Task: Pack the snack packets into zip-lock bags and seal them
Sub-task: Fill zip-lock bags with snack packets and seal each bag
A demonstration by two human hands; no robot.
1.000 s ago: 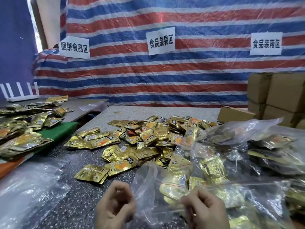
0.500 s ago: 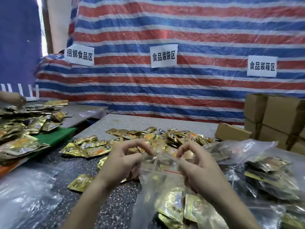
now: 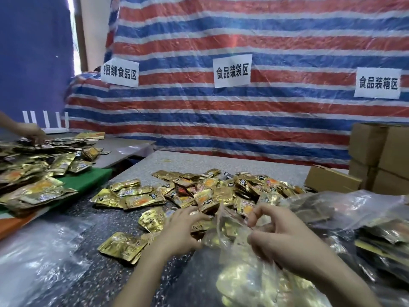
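Note:
A clear zip-lock bag (image 3: 240, 275) with several gold snack packets inside stands on the speckled table (image 3: 194, 161) in front of me. My right hand (image 3: 285, 240) pinches the bag's top edge between thumb and curled fingers. My left hand (image 3: 183, 231) is at the bag's upper left edge, its fingertips closed on the plastic just over a loose gold packet. A heap of loose gold snack packets (image 3: 212, 191) lies on the table beyond both hands. More packets (image 3: 122, 245) lie to the left of my left wrist.
Filled clear bags (image 3: 363, 220) are piled at the right, with cardboard boxes (image 3: 380, 158) behind them. Empty plastic bags (image 3: 37, 258) lie at the lower left. Another packet pile (image 3: 33, 173) covers the left table, where another person's hand (image 3: 31, 132) reaches in.
Both hands and the bag rose from the table's near edge to the heap. The hands, close together on the bag's top, have spread slightly apart. Another person's hand came in at the left.

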